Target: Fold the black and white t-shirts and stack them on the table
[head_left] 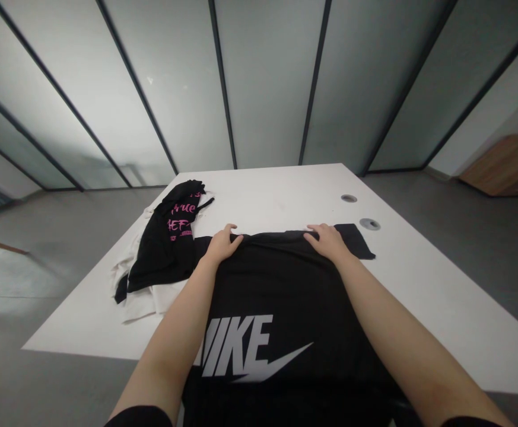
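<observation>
A black T-shirt (285, 284) with a large white NIKE print lies face up. Its far edge rests on the white table, and its lower part runs down past the near edge toward me. My left hand (223, 243) touches the far left corner of the shirt body, thumb and fingers apart. At the far right corner, my right hand (327, 240) rests on the cloth, also with thumb and fingers spread. Short sleeves of the shirt stick out on both sides, the right one (356, 240) flat on the table.
Left on the white table (276, 198) lies a pile: a black garment with pink lettering (165, 255) over white clothing (145, 302). Two round cable holes, a far one (349, 198) and a nearer one (369, 224), sit at the right. Frosted glass panels (267, 89) stand behind.
</observation>
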Demonstrator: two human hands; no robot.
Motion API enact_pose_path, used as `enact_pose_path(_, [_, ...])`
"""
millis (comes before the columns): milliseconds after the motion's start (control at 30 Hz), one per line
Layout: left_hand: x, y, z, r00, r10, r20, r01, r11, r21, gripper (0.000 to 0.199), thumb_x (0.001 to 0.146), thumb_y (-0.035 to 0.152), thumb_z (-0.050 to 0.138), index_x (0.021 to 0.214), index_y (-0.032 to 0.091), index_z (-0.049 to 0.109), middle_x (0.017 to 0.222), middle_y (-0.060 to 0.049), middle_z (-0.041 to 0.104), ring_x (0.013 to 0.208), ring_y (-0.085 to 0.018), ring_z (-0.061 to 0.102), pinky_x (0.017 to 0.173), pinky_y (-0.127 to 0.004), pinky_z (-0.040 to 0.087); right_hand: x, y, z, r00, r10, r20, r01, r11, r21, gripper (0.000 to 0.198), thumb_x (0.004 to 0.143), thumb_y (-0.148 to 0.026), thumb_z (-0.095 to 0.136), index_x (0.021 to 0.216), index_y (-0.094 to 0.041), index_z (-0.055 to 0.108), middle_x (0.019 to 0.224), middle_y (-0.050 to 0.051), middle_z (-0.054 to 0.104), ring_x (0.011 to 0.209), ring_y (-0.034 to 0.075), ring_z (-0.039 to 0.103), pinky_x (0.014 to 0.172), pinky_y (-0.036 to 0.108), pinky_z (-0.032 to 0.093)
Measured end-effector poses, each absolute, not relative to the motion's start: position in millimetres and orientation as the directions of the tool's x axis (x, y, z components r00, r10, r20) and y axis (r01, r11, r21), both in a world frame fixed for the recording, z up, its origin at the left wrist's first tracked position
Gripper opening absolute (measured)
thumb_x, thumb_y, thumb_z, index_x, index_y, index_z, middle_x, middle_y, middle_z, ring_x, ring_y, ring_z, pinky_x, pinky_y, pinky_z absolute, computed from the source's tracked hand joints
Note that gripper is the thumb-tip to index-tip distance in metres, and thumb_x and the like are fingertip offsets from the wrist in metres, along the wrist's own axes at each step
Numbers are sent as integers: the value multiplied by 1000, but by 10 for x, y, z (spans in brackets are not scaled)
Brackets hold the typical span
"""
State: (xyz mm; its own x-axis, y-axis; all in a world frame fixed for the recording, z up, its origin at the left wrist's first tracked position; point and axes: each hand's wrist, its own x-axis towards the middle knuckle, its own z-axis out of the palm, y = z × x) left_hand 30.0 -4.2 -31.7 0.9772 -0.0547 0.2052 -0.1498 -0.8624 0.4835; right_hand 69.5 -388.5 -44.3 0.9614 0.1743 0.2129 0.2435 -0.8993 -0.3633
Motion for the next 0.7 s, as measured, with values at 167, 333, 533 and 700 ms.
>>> enact_pose_path(167, [392, 5, -337, 973, -143, 180, -206, -893, 400, 30, 100, 48, 59, 98, 23, 76, 105, -9, 80, 105, -30, 72, 100, -42, 54, 713, -3878, -465, 940, 291, 176, 330, -907, -262, 29, 94, -42, 66, 113, -23, 77, 128, 15, 72, 124, 40, 60, 107, 54, 47])
enact_pose_path(333, [429, -20, -372, 962, -134, 239, -233, -858, 457, 19, 101, 33, 54, 108, 24, 70, 108, -8, 78, 105, -28, 71, 99, -42, 55, 725, -3846, -431, 900, 346, 264, 428, -815, -390, 24, 79, -11, 57, 96, -25, 67, 120, 10, 78, 116, 32, 67, 103, 46, 49])
enact_pose_path(533, [449, -26, -434, 934, -96, 344, -283, -788, 547, 27, 97, 14, 45, 115, 23, 63, 109, -9, 74, 104, -25, 70, 99, -42, 56, 723, -3846, -407, 862, 366, 350, 496, -750, -437, 27, 67, -3, 49, 79, -26, 56, 128, 10, 78, 125, 30, 67, 104, 44, 48])
enact_pose_path(700, [494, 5, -513, 900, -116, 421, -349, -770, 535, 43, 85, 7, 52, 123, 21, 66, 115, -9, 74, 112, -26, 69, 105, -44, 55, 725, -3876, -439, 840, 407, 358, 540, -695, -474, 8, 77, -22, 59, 84, -26, 57, 100, 8, 78, 98, 30, 69, 94, 42, 50])
